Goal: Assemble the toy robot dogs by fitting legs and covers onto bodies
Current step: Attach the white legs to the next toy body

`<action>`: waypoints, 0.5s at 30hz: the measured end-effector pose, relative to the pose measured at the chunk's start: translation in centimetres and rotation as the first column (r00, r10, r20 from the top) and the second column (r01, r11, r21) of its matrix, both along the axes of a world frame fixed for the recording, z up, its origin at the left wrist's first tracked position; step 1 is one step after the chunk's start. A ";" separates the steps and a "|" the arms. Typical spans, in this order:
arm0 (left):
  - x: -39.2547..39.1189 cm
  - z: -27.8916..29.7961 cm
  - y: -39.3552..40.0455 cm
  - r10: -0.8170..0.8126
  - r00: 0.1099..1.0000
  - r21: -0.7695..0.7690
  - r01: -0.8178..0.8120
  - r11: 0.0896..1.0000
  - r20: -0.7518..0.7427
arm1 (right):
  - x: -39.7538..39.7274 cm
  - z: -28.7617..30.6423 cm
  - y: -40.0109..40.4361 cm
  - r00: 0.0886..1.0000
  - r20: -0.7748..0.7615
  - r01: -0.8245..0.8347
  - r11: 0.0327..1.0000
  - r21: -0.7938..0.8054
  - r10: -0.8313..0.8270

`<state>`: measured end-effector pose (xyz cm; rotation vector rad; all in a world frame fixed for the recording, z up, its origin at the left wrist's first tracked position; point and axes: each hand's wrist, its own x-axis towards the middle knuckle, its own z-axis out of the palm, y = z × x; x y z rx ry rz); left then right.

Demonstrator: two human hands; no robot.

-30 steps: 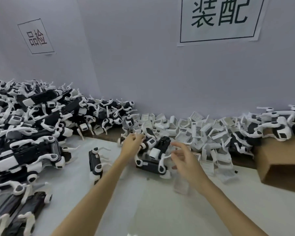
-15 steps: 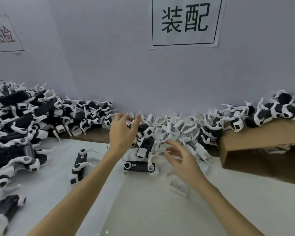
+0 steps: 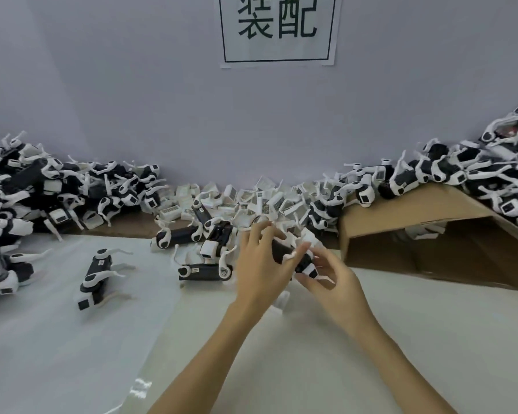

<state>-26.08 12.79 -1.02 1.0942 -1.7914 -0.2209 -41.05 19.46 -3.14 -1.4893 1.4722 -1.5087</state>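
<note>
A black toy dog body with white legs is held between both hands just above the table, near the middle. My left hand grips its far end, the thumb over the top. My right hand holds its near, white-tipped end with curled fingers. Behind them lies a heap of loose white covers along the wall. Three more dog bodies lie just left of my hands. One dog stands alone farther left.
A large pile of black-and-white dogs fills the left side. A brown cardboard box lies on its side at the right, with more dogs heaped on it. A small white part sits under my left wrist. The white table spreads in front.
My view has swung right. Both hands moved from reaching over the heap to closing together on one dog body, lifted toward me.
</note>
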 end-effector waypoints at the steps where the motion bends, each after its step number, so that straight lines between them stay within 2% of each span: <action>1: 0.1 -0.3 0.1 -0.037 0.999 -0.016 0.037 0.999 0.012 | -0.3 -0.2 0.0 1.000 0.031 0.000 1.000 0.001 0.000; 4: 1.1 -0.7 0.1 -0.187 0.982 -0.045 0.187 0.981 -0.006 | -1.1 0.0 -0.3 0.982 0.187 -0.013 1.000 0.005 0.012; 7: 2.2 -0.9 -0.4 -0.300 0.923 0.000 0.310 0.951 -0.241 | -1.9 0.6 -0.4 0.924 0.380 -0.047 0.999 -0.014 0.048; 9: 2.8 -0.8 -0.4 -0.317 0.868 0.131 0.391 0.911 -0.383 | -2.4 0.7 -0.5 0.872 0.477 -0.104 0.994 -0.030 0.106; 11: 3.1 -0.5 -0.2 -0.342 0.787 0.273 0.527 0.805 -0.513 | -2.5 0.5 -0.6 0.836 0.523 -0.170 0.985 -0.042 0.167; 13: 3.2 -0.4 -0.3 -0.365 0.715 0.312 0.625 0.716 -0.596 | -2.4 0.5 -0.6 0.814 0.543 -0.216 0.975 -0.050 0.209; 15: 3.4 -0.3 -0.3 -0.342 0.670 0.319 0.661 0.680 -0.659 | -2.1 0.7 -0.4 0.823 0.517 -0.239 0.969 -0.058 0.234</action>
